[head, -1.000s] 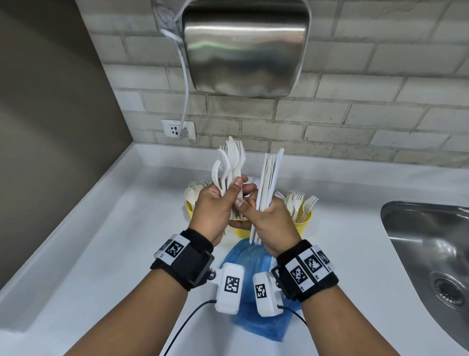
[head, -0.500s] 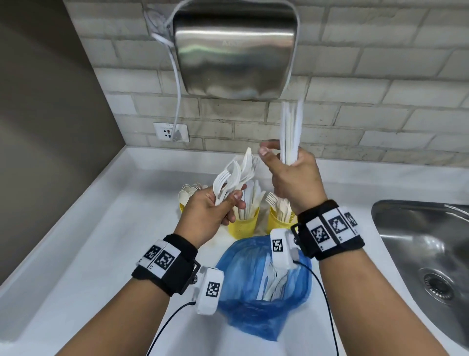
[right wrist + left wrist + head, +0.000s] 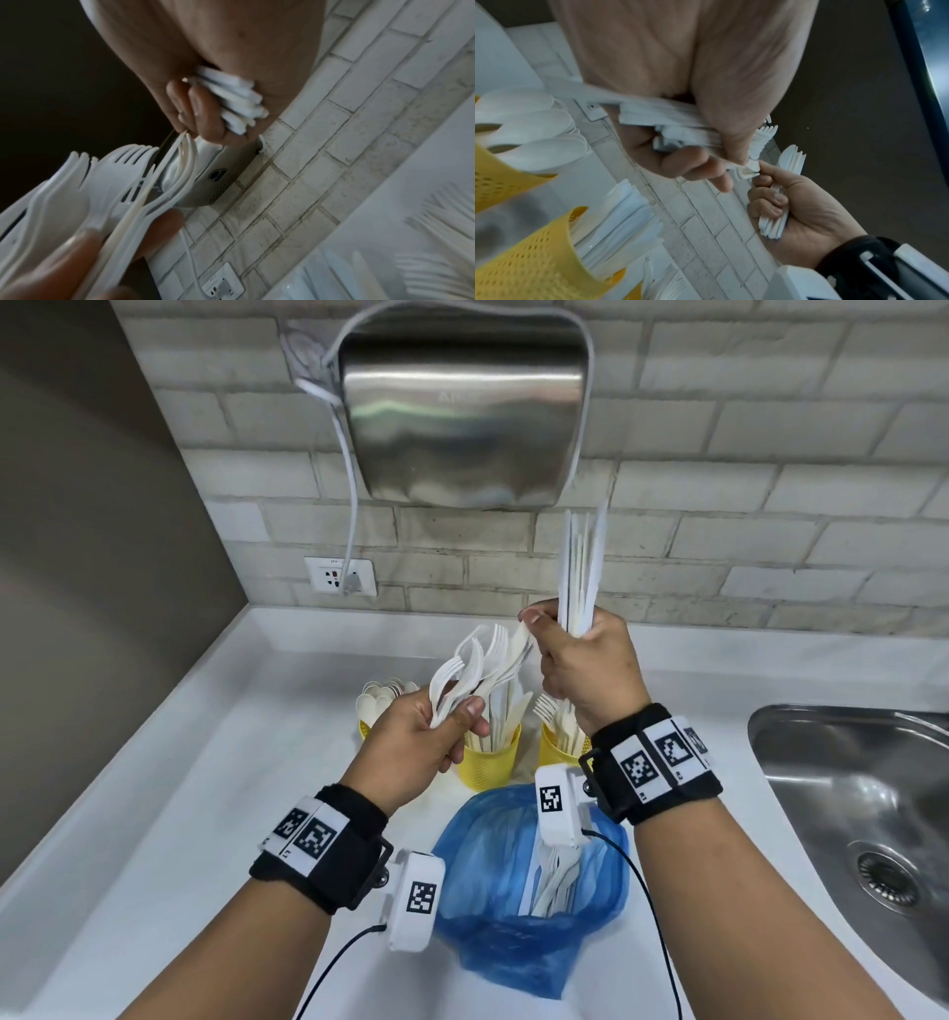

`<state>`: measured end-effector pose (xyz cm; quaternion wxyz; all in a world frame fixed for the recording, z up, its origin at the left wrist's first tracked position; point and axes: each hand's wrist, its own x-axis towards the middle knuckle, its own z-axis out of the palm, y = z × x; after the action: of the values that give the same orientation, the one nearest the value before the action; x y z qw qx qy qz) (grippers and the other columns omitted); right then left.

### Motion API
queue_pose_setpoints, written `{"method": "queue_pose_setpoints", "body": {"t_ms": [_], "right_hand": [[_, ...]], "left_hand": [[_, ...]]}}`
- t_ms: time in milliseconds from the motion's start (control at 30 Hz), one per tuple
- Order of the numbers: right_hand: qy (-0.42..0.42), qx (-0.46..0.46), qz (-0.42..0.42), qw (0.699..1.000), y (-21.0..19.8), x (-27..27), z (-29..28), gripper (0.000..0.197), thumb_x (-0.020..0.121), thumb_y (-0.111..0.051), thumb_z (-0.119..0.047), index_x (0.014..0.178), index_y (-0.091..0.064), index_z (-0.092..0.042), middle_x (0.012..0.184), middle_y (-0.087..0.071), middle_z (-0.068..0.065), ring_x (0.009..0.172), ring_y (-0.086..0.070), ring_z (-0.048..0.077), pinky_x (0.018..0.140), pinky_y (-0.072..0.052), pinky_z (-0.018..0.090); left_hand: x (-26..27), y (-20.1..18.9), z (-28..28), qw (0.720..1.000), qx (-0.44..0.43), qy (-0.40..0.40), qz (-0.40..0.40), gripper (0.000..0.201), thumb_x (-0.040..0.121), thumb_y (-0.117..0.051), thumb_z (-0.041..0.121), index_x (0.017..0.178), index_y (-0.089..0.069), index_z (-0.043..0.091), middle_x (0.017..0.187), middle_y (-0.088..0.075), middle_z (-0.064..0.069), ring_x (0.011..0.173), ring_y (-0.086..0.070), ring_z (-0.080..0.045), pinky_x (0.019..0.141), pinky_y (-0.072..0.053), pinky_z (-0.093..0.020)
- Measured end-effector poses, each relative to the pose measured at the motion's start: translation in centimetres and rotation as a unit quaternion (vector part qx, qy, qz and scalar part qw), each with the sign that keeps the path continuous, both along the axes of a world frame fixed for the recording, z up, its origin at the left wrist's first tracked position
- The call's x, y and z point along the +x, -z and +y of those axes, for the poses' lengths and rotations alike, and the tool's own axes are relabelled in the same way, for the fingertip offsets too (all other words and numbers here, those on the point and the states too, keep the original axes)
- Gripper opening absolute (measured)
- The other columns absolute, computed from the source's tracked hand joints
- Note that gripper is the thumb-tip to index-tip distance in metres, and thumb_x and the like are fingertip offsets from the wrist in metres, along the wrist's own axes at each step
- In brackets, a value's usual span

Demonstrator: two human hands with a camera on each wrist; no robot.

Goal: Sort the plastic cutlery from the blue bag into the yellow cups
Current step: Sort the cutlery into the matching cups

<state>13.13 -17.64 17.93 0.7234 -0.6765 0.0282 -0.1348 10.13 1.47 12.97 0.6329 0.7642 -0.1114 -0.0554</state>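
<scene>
Sorting is being judged as well under way but not finished. Three yellow cups (image 3: 490,760) are standing on the desk (image 3: 169,814) just behind the blue bag (image 3: 518,932): spoons (image 3: 382,698) are being held in the cup furthest left of the bag, knives in the middle one, forks (image 3: 547,708) in the one behind the right wrist. White cutlery (image 3: 552,878) is still lying inside the open bag, so more pieces are left to be drawn out.

A mixed handful of forks and other pieces (image 3: 475,670) is being gripped by the left hand (image 3: 416,747) above the cups, its fingers curled round the handles. A bundle of knives (image 3: 583,572) is being held upright by the right hand (image 3: 585,670), higher above the cups, with the lower fingers wrapped round the handles. At the same time the tip of one piece from the left handful is being pinched between the right thumb and forefinger, as the left wrist view shows; which kind of piece it is cannot be told.

Both handfuls are probably still to be separated and dropped into their matching cups before the bag is being emptied further.
</scene>
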Motion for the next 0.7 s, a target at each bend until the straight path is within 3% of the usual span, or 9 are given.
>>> {"method": "queue_pose_setpoints", "body": {"t_ms": [100,200,300,400,433,500,567,633,700], "right_hand": [[0.04,0.016,-0.012,0.999,0.3,0.0,0.0,0.01,0.096,-0.067,-0.016,0.087,-0.065,-0.013,0.058,-0.046,-0.003,0.038,-0.036,0.01,0.039,-0.031,0.019],[0.043,0.046,-0.023,0.998,0.4,-0.4,0.2,0.009,0.097,-0.065,-0.014,0.09,-0.062,-0.012,0.063,-0.045,0.002,0.04,-0.034,0.013,0.04,-0.03,0.019],[0.008,0.062,0.007,0.998,0.8,-0.9,0.7,0.009,0.095,-0.069,-0.013,0.093,-0.061,-0.011,0.054,-0.039,0.002,0.041,-0.031,0.016,0.041,-0.026,0.02],[-0.018,0.059,0.03,0.998,1.4,-1.1,1.2,0.006,0.095,-0.07,-0.012,0.091,-0.065,-0.011,0.049,-0.04,0.002,0.041,-0.034,0.018,0.042,-0.027,0.022],[-0.006,0.066,0.029,0.997,1.6,-1.1,1.3,0.007,0.095,-0.068,-0.012,0.089,-0.066,-0.01,0.047,-0.042,0.003,0.04,-0.036,0.019,0.042,-0.029,0.022],[0.036,0.107,0.026,0.993,1.8,-0.8,1.2,0.01,0.096,-0.064,-0.011,0.088,-0.068,-0.006,0.05,-0.047,0.006,0.041,-0.04,0.02,0.041,-0.032,0.024],[0.064,0.196,0.029,0.978,2.0,-0.6,0.9,0.014,0.099,-0.061,-0.012,0.09,-0.065,-0.002,0.064,-0.056,0.007,0.045,-0.044,0.019,0.042,-0.036,0.025],[0.066,0.301,0.049,0.95,2.3,-0.3,0.4,0.02,0.102,-0.059,-0.016,0.086,-0.061,-0.004,0.073,-0.06,0.007,0.05,-0.048,0.019,0.047,-0.043,0.026],[0.048,0.39,0.081,0.916,2.7,0.0,-0.4,0.028,0.104,-0.056,-0.024,0.079,-0.056,-0.01,0.077,-0.061,0.008,0.058,-0.056,0.02,0.062,-0.055,0.034]], "left_hand": [[0.0,0.1,0.3,1.0,-0.022,-0.005,-0.004,0.027,0.104,-0.06,0.029,0.087,-0.072,0.011,0.093,-0.065,-0.035,0.06,-0.049,-0.023,0.055,-0.041,-0.03],[0.0,-0.3,0.2,0.999,-0.044,-0.006,-0.007,0.026,0.104,-0.06,0.024,0.086,-0.069,0.007,0.089,-0.057,-0.041,0.061,-0.042,-0.026,0.052,-0.037,-0.026],[0.0,-0.6,-0.2,0.998,-0.058,-0.001,-0.012,0.023,0.103,-0.06,0.017,0.086,-0.068,0.004,0.083,-0.058,-0.034,0.06,-0.038,-0.026,0.05,-0.034,-0.025],[0.0,-0.6,-0.6,0.998,-0.063,-0.007,-0.009,0.019,0.104,-0.059,0.015,0.089,-0.065,0.004,0.061,-0.06,0.004,0.054,-0.036,-0.02,0.048,-0.031,-0.024],[0.0,-0.6,-0.6,0.998,-0.067,-0.01,-0.008,0.02,0.104,-0.058,0.016,0.09,-0.064,0.003,0.061,-0.058,0.008,0.053,-0.036,-0.018,0.047,-0.031,-0.023],[0.0,-0.5,-0.6,0.997,-0.078,-0.008,-0.004,0.024,0.105,-0.057,0.018,0.087,-0.062,0.003,0.066,-0.051,-0.006,0.052,-0.032,-0.017,0.047,-0.029,-0.025],[-0.1,-0.4,-0.4,0.996,-0.089,-0.007,0.001,0.022,0.106,-0.054,0.018,0.088,-0.061,0.008,0.075,-0.047,-0.013,0.052,-0.031,-0.015,0.047,-0.027,-0.025],[-0.3,-0.5,-0.4,0.993,-0.114,-0.002,0.015,0.021,0.107,-0.052,0.017,0.091,-0.066,0.018,0.075,-0.047,-0.008,0.052,-0.03,-0.013,0.045,-0.027,-0.022],[-0.4,-0.7,-0.4,0.991,-0.132,0.004,0.03,0.019,0.108,-0.051,0.019,0.105,-0.071,0.02,0.071,-0.04,-0.002,0.053,-0.028,-0.012,0.044,-0.025,-0.021]]}}
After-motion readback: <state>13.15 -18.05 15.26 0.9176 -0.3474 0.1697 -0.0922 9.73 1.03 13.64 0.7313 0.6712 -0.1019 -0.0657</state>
